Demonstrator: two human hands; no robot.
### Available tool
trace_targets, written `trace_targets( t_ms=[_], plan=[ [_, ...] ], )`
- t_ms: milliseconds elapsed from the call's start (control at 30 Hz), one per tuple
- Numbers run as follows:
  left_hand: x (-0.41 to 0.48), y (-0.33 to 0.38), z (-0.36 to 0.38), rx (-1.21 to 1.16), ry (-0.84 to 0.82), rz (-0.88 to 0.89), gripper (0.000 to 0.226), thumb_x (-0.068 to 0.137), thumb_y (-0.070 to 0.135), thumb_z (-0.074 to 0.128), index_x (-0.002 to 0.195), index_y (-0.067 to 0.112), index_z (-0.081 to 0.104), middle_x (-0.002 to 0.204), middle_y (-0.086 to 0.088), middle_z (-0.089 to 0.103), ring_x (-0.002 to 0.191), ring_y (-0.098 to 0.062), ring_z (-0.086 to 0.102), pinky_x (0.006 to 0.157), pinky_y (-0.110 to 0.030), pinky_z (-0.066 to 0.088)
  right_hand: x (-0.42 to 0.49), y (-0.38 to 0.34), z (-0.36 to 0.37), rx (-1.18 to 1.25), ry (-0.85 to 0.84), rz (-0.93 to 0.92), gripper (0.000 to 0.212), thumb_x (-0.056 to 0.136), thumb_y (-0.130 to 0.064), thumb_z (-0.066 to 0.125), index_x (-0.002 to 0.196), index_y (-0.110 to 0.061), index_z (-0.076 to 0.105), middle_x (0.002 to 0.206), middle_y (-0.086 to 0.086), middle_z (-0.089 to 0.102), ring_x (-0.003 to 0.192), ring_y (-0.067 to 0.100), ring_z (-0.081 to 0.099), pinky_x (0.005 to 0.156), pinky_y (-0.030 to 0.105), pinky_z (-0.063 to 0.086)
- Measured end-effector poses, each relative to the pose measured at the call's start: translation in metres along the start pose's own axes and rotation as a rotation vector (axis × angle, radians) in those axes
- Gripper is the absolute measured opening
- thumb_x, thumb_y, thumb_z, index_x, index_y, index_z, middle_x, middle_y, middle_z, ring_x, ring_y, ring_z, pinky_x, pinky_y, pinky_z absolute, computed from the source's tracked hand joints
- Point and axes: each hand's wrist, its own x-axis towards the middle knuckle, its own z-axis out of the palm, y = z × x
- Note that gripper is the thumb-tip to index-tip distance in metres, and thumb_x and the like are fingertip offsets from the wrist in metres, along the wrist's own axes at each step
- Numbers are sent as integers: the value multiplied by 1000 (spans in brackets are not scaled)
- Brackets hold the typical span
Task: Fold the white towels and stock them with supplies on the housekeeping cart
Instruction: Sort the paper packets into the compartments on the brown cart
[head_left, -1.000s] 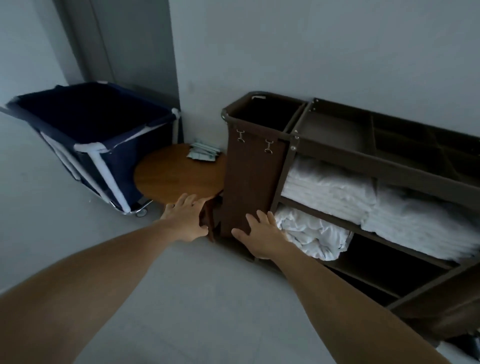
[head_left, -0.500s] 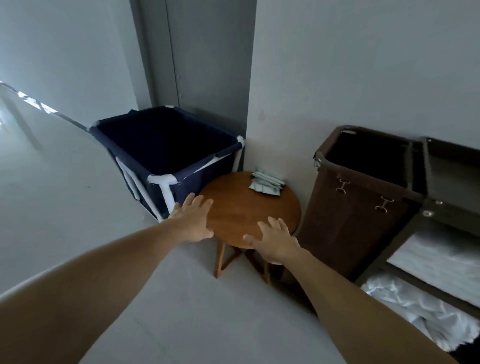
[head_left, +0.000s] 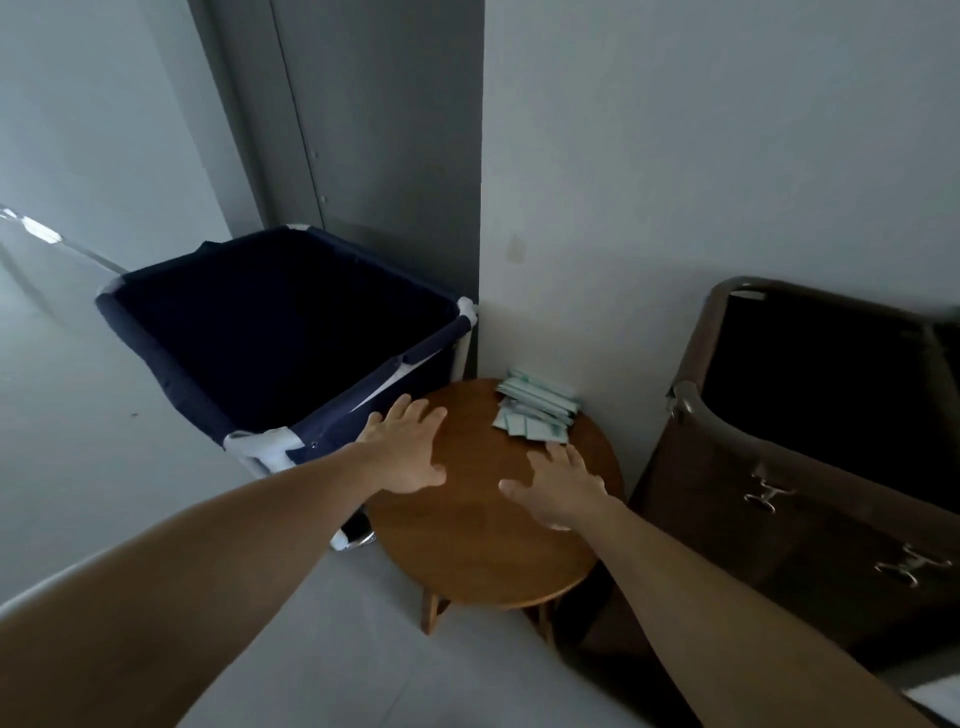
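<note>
Left hand at the desk's left edge, right hand just short of the packets heaped at its far edge; both spread flat, empty. Best to square the loose heap from both sides before lifting it to the cart alongside.

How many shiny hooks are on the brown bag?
2. The upper hook and the lower hook both hang on the side of the brown bag, the lower one further right. More may be hidden out of frame.
</note>
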Motion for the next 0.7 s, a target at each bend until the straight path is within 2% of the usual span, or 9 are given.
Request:
trace_targets(
  t_ms=[133,267,533,700],
  plan=[
    [58,-16,-16,-5,-2,-3,88,94,52,52,159,21,2,166,-7,3,153,-29,-2,122,-52,15,59,4,-19,1,2,3,83,93,-71,37,158,-22,17,167,2,1,154,27,-3,116,59,22],
    [124,-23,-6,-3,-91,67,88,95,53,50,159,21,0,166,-5,0,153,-28,-5,122,-52,14,112,10,-19,38,-27,23,83,93,-71,38,157,-21,21,167,4,6,153,27,3,118,54,23],
    [276,-45,30,-51,-275,288,89,93,54,50,159,22,0,166,-3,2,153,-27,-3,121,-49,13,212,24,-9,139,-117,241,82,93,-68,43,157,-20,23,165,4,11,150,30,12,121,46,20],
    [356,-51,42,-60,-336,366,87,92,52,50,159,21,3,165,-4,8,152,-29,0,121,-49,16,258,29,-6,220,-124,345,76,95,-64,43,154,-18,27,164,6,15,149,30,15,120,43,21]
  ],
)
